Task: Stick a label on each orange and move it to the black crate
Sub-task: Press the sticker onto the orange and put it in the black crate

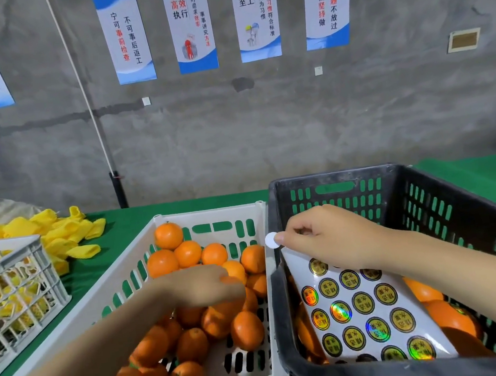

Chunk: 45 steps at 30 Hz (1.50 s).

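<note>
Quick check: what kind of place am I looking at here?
Probably a fruit packing workshop: crates of oranges on a green table, a label sheet, and work-slogan posters on a bare concrete wall.

Heaped oranges (186,254) lie beside the black crate (330,177). Inside leans a gold label sheet (362,313), one peeled label (271,240) above its rim.

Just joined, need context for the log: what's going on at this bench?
A person is labelling oranges. The right hand pinches one round label above the label sheet, which lies on the oranges already in the black crate. The left hand reaches into the white crate onto the orange pile. It is blurred, so whether it grips one is unclear.
</note>
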Available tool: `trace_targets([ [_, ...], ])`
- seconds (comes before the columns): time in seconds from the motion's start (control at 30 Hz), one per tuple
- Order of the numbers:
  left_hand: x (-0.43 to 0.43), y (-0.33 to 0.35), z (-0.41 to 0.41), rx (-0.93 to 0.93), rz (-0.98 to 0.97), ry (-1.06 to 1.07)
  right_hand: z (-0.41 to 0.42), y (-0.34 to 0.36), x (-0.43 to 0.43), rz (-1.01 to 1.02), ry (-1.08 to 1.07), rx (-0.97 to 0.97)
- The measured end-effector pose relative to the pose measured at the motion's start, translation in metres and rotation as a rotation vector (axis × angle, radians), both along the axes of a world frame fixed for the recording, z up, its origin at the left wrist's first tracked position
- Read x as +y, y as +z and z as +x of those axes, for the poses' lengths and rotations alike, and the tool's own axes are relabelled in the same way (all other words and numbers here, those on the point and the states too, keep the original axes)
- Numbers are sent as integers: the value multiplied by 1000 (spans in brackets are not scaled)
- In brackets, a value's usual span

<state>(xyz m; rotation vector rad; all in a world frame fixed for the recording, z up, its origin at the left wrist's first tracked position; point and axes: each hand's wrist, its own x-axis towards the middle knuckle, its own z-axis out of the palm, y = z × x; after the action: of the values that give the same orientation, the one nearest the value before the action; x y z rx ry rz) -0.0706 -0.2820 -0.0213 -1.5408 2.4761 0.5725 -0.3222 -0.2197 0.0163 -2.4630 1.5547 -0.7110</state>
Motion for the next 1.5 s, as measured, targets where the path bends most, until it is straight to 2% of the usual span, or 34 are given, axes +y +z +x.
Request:
trace_targets([
  [0.13,-11,4,10,469,-266,132,-1,2,0,-33,-81,-2],
  [0.2,-10,6,7,696,-289,126,-1,3,0,-56,-114,-26],
  [0.3,-6,4,0,847,-338,40,0,6,1,-75,-152,-60],
  [0.5,5,6,-7,608,-659,-92,3,9,4,-182,-217,-33],
  [0.6,10,9,-10,560,-755,-106,7,8,5,-279,-228,-19],
  [0.73,20,12,-17,535,-841,-124,8,8,6,-282,-206,-24],
  [1.07,28,15,-20,516,-903,-118,9,11,9,-219,-95,-50],
  [1.27,27,15,-21,519,-962,-159,8,12,9,-93,16,-98],
  [1.5,27,13,-27,556,-968,-150,9,14,15,-152,40,-26],
])
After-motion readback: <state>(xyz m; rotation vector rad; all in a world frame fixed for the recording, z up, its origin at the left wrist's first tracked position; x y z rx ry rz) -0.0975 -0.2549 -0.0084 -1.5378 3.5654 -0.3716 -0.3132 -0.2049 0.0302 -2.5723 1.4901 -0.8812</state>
